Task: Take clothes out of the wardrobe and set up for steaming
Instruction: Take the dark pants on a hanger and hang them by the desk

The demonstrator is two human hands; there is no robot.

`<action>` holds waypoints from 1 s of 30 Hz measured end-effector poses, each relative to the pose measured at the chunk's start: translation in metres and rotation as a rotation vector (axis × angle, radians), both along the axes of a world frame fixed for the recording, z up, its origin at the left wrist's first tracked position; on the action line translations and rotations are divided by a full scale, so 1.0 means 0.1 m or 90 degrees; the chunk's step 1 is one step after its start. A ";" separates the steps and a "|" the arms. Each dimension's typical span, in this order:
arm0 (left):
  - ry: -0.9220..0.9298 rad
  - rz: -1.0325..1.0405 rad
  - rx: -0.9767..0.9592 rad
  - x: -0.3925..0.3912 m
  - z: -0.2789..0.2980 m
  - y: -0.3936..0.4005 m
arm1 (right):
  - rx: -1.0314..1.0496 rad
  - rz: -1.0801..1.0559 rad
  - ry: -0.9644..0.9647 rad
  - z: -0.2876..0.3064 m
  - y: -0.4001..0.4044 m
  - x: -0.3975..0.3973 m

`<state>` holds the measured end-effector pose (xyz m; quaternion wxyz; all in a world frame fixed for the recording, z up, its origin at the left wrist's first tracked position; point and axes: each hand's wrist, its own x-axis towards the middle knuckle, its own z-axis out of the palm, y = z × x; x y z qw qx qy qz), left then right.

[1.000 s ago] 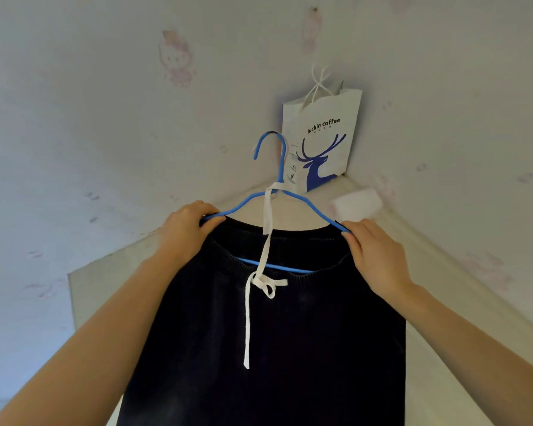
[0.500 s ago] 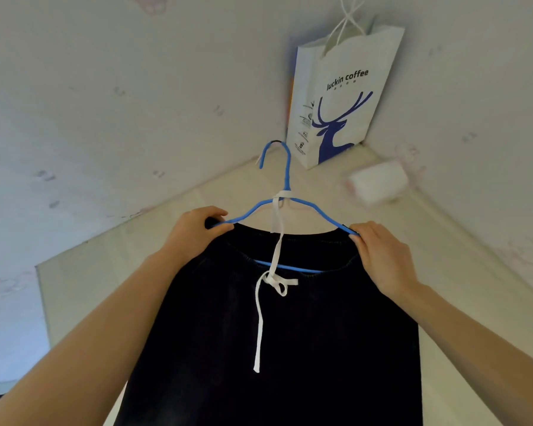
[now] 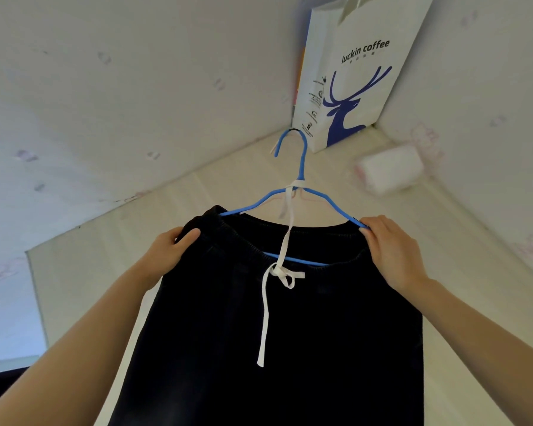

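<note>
— Dark denim fills the near view: one pair of dark trousers point(image 3: 274, 333) hanging by the waistband from one blue hanger point(image 3: 293, 198), held out in front of the person.

— Who holds what?

— The left hand point(image 3: 170, 253) has its fingers and thumb closed on the waistband's left corner, which sits bunched above the hanger's shoulder. The right hand point(image 3: 388, 250) pinches the hanger's right end together with the cloth there. I judge two hands are used to keep the garment spread and level.

— And the white strip?

— One white drawstring point(image 3: 266, 302), bowed at the waist, one tail dangling, another run looped up around the hanger's neck, probably so the trousers cannot slide off.

— Is the hook caught on anything?

— No, it stands free in the air. Beyond it are pale surface and walls, one white paper bag point(image 3: 351, 75) with a blue deer printed on it in the corner, and one white roll point(image 3: 388, 170) just beside it.
</note>
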<state>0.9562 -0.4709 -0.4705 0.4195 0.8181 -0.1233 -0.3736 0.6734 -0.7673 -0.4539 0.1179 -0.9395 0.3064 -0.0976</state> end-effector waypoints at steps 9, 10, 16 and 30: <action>-0.071 0.175 -0.056 0.17 0.06 -0.24 | 0.045 -0.028 -0.005 0.02 -0.05 0.21; -0.083 0.192 -0.062 0.23 0.09 -0.27 | 0.048 -0.026 -0.015 0.04 -0.07 0.27; -0.150 0.228 -0.109 0.69 0.38 -0.62 | 0.031 -0.002 -0.087 0.23 -0.35 0.78; -0.280 0.138 0.045 1.14 -0.06 -1.02 | 0.019 -0.024 -0.002 -0.17 -0.76 1.23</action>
